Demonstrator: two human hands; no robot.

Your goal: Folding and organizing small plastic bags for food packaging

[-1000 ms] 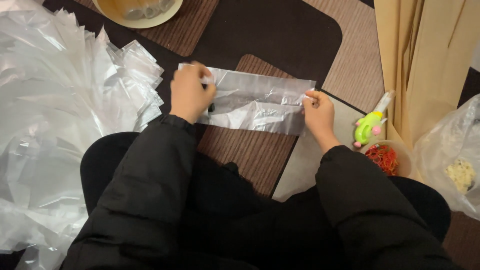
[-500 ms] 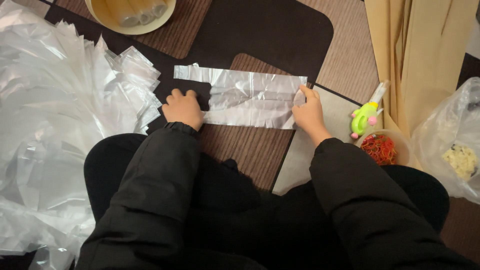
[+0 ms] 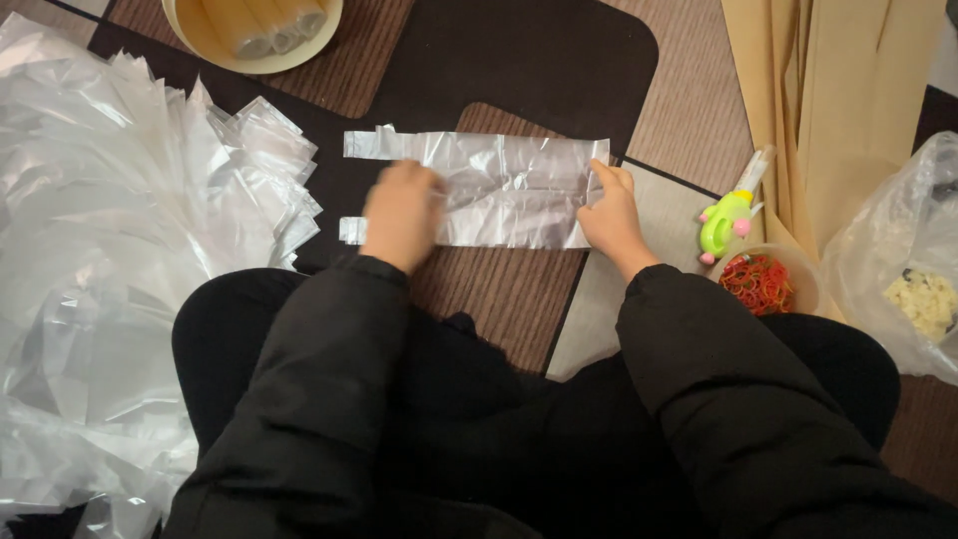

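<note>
A clear plastic bag (image 3: 504, 185) lies flat on the dark mat (image 3: 529, 60) in front of me, its two handle strips pointing left. My left hand (image 3: 402, 213) rests palm-down on the bag's left part, blurred by motion. My right hand (image 3: 613, 212) presses the bag's right edge with its fingers spread flat. Both arms wear black sleeves.
A large heap of clear plastic bags (image 3: 120, 260) fills the left side. A round beige bowl (image 3: 254, 30) with rolled bags sits at the top. On the right are a small green and pink toy-like tool (image 3: 728, 220), a cup of red rubber bands (image 3: 763, 282), tan paper (image 3: 828, 110) and a filled plastic bag (image 3: 913, 269).
The bag went from held at both ends to lying flat on the mat. My left hand slid rightward across it, uncovering the handle strips. My right hand stayed at the right edge.
</note>
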